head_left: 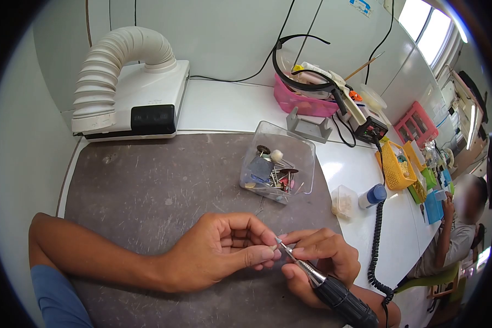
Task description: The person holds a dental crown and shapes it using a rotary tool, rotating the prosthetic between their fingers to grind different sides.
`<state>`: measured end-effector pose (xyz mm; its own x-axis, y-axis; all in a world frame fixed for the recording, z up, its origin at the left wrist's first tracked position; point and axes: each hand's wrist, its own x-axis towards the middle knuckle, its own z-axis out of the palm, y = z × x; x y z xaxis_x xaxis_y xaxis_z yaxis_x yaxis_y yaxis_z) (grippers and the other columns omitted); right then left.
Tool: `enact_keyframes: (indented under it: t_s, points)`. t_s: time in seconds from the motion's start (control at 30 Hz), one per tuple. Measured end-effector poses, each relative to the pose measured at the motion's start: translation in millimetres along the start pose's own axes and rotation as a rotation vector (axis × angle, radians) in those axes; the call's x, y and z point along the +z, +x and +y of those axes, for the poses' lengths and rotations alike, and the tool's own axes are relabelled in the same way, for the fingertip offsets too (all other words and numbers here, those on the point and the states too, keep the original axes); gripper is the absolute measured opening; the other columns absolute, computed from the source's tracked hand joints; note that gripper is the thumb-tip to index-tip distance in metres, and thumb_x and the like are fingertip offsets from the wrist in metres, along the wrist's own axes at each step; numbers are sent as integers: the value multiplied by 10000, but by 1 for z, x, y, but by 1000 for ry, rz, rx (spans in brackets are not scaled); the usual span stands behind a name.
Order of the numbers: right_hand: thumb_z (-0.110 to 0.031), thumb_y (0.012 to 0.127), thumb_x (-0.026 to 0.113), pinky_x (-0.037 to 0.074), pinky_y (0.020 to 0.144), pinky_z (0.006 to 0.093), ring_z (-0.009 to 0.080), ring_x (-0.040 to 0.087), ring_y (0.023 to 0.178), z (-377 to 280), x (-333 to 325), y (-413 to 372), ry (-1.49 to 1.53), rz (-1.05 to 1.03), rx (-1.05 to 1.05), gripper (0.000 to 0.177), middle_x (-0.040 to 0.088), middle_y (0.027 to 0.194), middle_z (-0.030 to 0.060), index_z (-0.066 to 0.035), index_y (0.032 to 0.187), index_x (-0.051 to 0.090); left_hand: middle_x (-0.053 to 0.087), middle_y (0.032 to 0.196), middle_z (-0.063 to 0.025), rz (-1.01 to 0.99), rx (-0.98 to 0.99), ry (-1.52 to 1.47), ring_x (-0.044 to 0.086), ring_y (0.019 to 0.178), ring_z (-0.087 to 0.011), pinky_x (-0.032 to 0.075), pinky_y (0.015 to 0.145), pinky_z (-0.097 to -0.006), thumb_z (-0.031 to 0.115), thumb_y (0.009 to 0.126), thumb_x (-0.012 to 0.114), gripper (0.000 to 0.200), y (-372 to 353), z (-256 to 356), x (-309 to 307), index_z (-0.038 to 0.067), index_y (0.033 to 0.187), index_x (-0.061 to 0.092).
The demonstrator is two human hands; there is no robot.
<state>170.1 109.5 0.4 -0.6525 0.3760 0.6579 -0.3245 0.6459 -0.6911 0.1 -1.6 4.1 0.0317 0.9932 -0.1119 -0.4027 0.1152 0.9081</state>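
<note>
- The desk [218,106] is white, and a brown-gray mat [131,180] full of scratches lies on it.
- Over the mat, the right hand [325,257] has its grip closed around a black and silver drill tool [325,284].
- The left hand [218,254] has thumb and finger close together by the tool's tip; I can't tell if its grip holds something tiny.
- A clear box [265,134] of little tool bits sits on the mat.
- Behind it, a white machine [167,87] with a bendy hose [95,82] stands near the wall [218,33].
- Pink [298,104] and yellow baskets [391,169] are farther right.
- Another person [456,235] sits off to the right, below a bright window [426,27].
</note>
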Motion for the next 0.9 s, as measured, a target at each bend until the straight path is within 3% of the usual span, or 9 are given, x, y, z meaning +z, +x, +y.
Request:
enact_keyframes:
  t_s: [0.2,0.3,0.9]
  points:
    - [28,660,774,584,712,389,257,680,733,0,0,1,-13,-32,-23,251,646,758,150,33,853,612,647,944,-86,2,-1,26,621,879,-102,518,786,-225,50,891,604,145,0,0,-1,-17,1016,576]
    - [28,655,775,582,707,380,269,683,751,-3,0,3,-26,-58,-45,259,647,759,148,28,854,609,634,929,-47,-1,6,35,604,841,-71,495,802,-205,116,893,623,191,0,-2,-1,-10,1031,580]
    - [25,668,768,584,706,377,279,686,770,-3,0,-1,-40,-22,-14,249,643,768,144,13,841,589,646,966,-76,-18,8,-34,612,856,-85,498,814,-209,111,901,610,184,0,-1,-1,-16,1025,560]
